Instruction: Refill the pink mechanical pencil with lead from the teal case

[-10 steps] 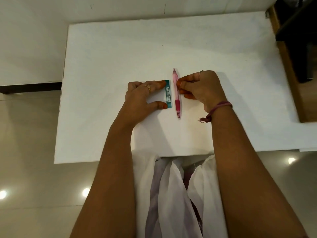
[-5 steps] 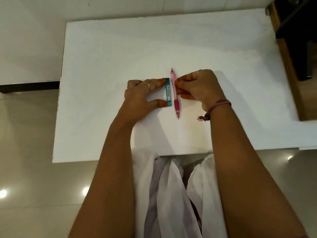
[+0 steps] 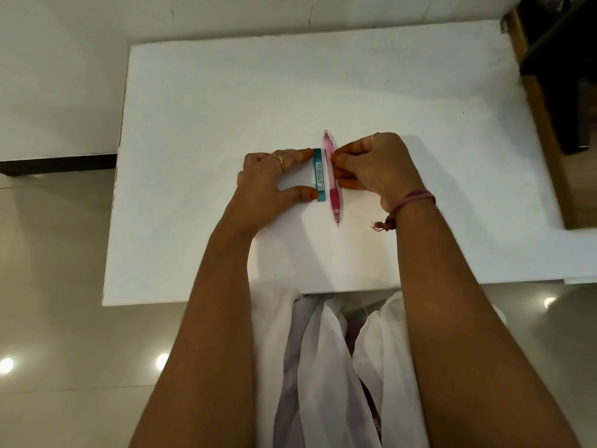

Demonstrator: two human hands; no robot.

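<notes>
Both hands down on the white surface (image 3: 226, 124). The left hand (image 3: 268, 179) pinches the teal case (image 3: 319, 174) at its 2 ends, flat on the surface. Just beside it lies the pink pencil (image 3: 332, 177), tip toward the person, the right hand (image 3: 374, 166) gripping its barrel.

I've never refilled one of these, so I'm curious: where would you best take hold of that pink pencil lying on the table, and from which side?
Probably at the darker pink grip of the pink pencil. It lies flat, tip toward the person, with the teal case close along its left. So come from the right, where the right hand already touches the barrel, pinching across its width.
</notes>
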